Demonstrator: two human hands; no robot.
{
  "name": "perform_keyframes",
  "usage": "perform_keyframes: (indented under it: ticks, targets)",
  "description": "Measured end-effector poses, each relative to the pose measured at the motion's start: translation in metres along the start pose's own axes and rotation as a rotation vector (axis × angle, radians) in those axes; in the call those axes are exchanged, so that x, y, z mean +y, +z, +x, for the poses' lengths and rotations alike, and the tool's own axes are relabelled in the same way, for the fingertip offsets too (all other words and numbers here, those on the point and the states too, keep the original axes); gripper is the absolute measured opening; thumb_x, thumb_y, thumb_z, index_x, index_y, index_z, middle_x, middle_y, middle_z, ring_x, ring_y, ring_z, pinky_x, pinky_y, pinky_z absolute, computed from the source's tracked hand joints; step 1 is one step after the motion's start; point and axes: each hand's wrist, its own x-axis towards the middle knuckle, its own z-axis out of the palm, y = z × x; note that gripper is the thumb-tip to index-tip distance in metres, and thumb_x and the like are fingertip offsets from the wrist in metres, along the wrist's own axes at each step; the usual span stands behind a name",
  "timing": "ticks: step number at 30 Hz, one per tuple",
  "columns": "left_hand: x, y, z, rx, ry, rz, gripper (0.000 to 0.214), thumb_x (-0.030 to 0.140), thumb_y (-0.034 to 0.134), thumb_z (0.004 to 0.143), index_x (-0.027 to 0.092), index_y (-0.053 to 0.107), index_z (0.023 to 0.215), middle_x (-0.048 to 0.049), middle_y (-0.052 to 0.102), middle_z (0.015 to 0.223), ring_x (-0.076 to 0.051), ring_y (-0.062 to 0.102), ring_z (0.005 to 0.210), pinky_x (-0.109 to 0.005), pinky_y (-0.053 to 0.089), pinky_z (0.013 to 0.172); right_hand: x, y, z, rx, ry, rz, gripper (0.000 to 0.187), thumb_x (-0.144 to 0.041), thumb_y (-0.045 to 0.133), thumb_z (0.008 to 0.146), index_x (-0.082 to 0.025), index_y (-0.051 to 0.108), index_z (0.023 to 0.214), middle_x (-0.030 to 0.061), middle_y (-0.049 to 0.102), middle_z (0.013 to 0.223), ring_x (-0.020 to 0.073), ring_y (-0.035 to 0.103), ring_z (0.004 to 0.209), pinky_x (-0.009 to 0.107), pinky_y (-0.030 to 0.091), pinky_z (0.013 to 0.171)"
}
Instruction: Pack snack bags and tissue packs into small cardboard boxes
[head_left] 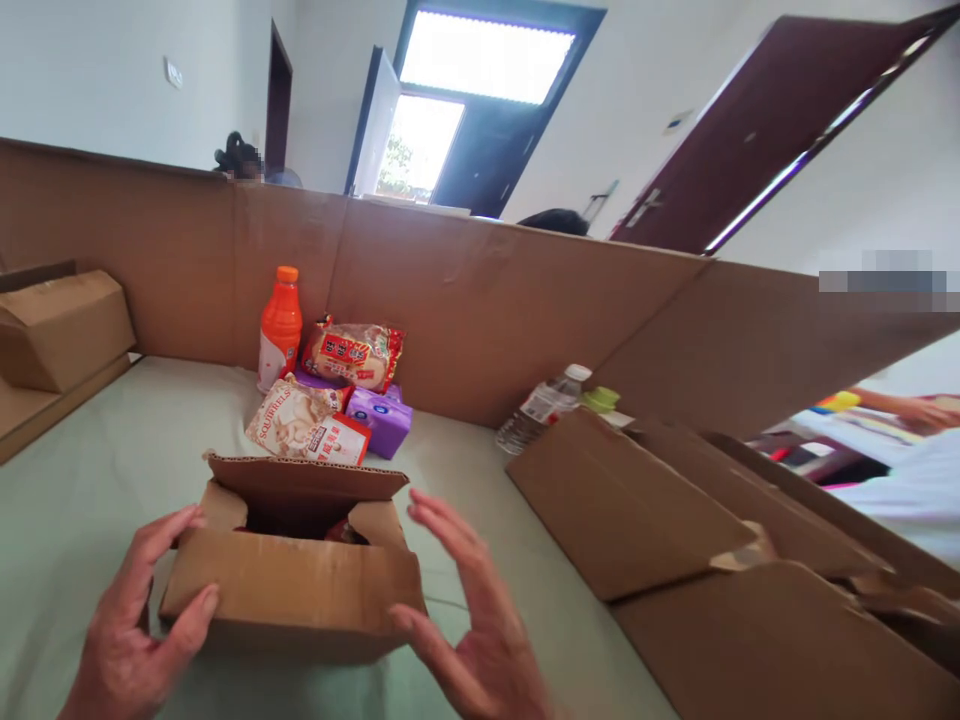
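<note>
A small cardboard box [300, 585] with its flaps partly up stands on the pale green table [97, 470] just in front of me. Something red shows inside it. My left hand [139, 625] touches the box's left end, thumb on its front face, fingers apart. My right hand [469, 610] hovers at the box's right end, fingers spread, thumb tip near the front corner. Behind the box lie an orange drink bottle [280, 325], two snack bags [352, 355] [296, 420] and a purple packet [382, 418].
A tall cardboard partition [465, 300] walls off the table's far side. Flattened cardboard boxes [675, 540] lie at the right, with a clear water bottle [541, 405] beside them. Another carton [60, 325] sits at the far left. Another person's arm [900, 408] shows at the right.
</note>
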Motion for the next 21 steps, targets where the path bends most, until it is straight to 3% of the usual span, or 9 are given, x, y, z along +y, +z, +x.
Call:
perform_keyframes:
  ticks: [3, 7, 9, 11, 13, 16, 18, 21]
  targets:
    - [0.008, 0.005, 0.000, 0.066, 0.019, 0.004, 0.050, 0.034, 0.055, 0.095, 0.032, 0.045, 0.144, -0.0070, 0.052, 0.144, -0.027, 0.054, 0.129, -0.042, 0.050, 0.108, 0.003, -0.003, 0.025, 0.055, -0.048, -0.054, 0.064, -0.042, 0.053, 0.100, -0.023, 0.030, 0.157, 0.0143, 0.043, 0.156, 0.0301, 0.043, 0.143, 0.050, 0.048, 0.108]
    - [0.014, 0.003, 0.005, 0.016, 0.083, 0.049, 0.041, 0.032, 0.051, 0.096, 0.034, 0.053, 0.137, -0.0042, 0.039, 0.157, -0.033, 0.042, 0.143, -0.054, 0.038, 0.118, 0.007, -0.002, 0.040, -0.103, -0.194, -0.096, 0.033, -0.026, 0.052, 0.100, -0.024, 0.059, 0.133, 0.0107, 0.058, 0.144, 0.0280, 0.054, 0.133, 0.047, 0.050, 0.104]
    - [0.013, -0.004, 0.011, -0.051, 0.074, 0.036, 0.041, 0.034, 0.050, 0.096, 0.036, 0.053, 0.137, -0.0026, 0.031, 0.162, -0.036, 0.037, 0.146, -0.058, 0.035, 0.118, 0.010, -0.002, 0.034, -0.187, -0.188, -0.068, 0.029, -0.021, 0.051, 0.100, -0.024, 0.063, 0.125, 0.0096, 0.066, 0.134, 0.0261, 0.061, 0.123, 0.043, 0.052, 0.101]
    - [0.011, -0.011, 0.019, -0.131, 0.076, 0.011, 0.050, 0.038, 0.053, 0.094, 0.037, 0.047, 0.144, -0.0029, 0.027, 0.165, -0.038, 0.037, 0.146, -0.060, 0.037, 0.117, 0.014, -0.004, 0.023, -0.261, -0.152, 0.001, 0.035, -0.026, 0.049, 0.101, -0.024, 0.058, 0.135, 0.0092, 0.070, 0.127, 0.0252, 0.064, 0.118, 0.041, 0.052, 0.100]
    - [0.010, -0.016, 0.027, -0.222, 0.102, -0.029, 0.058, 0.038, 0.053, 0.093, 0.036, 0.041, 0.150, -0.0051, 0.037, 0.161, -0.038, 0.040, 0.144, -0.058, 0.040, 0.115, 0.017, -0.006, 0.012, -0.329, -0.132, 0.060, 0.043, -0.038, 0.047, 0.103, -0.025, 0.052, 0.144, 0.0089, 0.069, 0.130, 0.0272, 0.063, 0.122, 0.043, 0.050, 0.104]
    - [0.011, -0.017, 0.034, -0.319, 0.141, -0.090, 0.044, 0.038, 0.050, 0.094, 0.034, 0.058, 0.138, -0.0059, 0.051, 0.152, -0.038, 0.040, 0.144, -0.059, 0.039, 0.116, 0.023, -0.006, -0.002, -0.363, -0.125, 0.075, 0.053, -0.052, 0.045, 0.102, -0.029, 0.049, 0.149, 0.0083, 0.065, 0.138, 0.0315, 0.057, 0.131, 0.049, 0.045, 0.111]
    - [0.012, -0.016, 0.034, -0.322, 0.101, -0.092, 0.037, 0.040, 0.049, 0.095, 0.035, 0.067, 0.127, -0.0046, 0.041, 0.159, -0.039, 0.041, 0.144, -0.060, 0.041, 0.113, 0.028, -0.002, -0.012, -0.349, -0.089, 0.055, 0.054, -0.054, 0.044, 0.101, -0.032, 0.049, 0.150, 0.0075, 0.061, 0.143, 0.0334, 0.054, 0.135, 0.052, 0.044, 0.112]
    - [0.011, -0.015, 0.031, -0.356, 0.010, -0.143, 0.042, 0.045, 0.047, 0.095, 0.036, 0.065, 0.131, -0.0020, 0.025, 0.168, -0.040, 0.040, 0.144, -0.058, 0.044, 0.110, 0.041, 0.012, -0.026, -0.286, -0.065, 0.038, 0.052, -0.054, 0.043, 0.100, -0.035, 0.052, 0.148, 0.0057, 0.054, 0.150, 0.0349, 0.049, 0.139, 0.053, 0.046, 0.110]
